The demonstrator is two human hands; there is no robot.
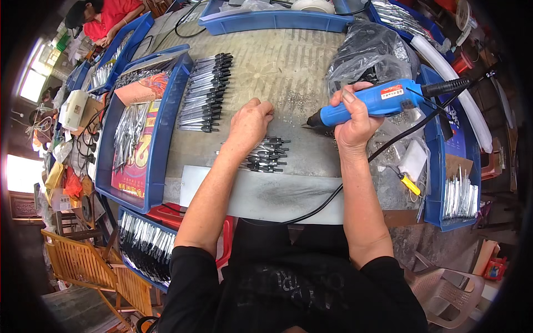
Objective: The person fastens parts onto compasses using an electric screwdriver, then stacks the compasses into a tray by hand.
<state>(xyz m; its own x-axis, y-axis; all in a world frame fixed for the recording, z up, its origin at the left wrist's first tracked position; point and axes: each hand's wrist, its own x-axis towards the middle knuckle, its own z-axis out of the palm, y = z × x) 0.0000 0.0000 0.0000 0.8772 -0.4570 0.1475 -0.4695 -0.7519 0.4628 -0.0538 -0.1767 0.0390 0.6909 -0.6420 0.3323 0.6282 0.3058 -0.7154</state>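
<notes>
My right hand (355, 123) grips a blue electric screwdriver (383, 99), its dark tip pointing left and down just above the worktable (261, 61). Curled on the tabletop, my left hand (250, 125) has its fingers closed; whatever they pinch is hidden. Just below that hand lies a small pile of silver pieces with black ends (269, 155), partly covered by my wrist. Further left, similar silver-and-black pieces (205, 91) are laid side by side in a column. Tiny scattered metal bits, perhaps screws (294, 102), lie between my two hands.
Blue trays with metal pieces flank the table at left (166, 127) and right (436, 166); another blue tray (277, 22) stands at the far edge. A plastic bag (372, 53) and a yellow-handled tool (410, 184) lie at right. The black cord (333, 194) crosses my right forearm. A person in red (111, 19) sits far left.
</notes>
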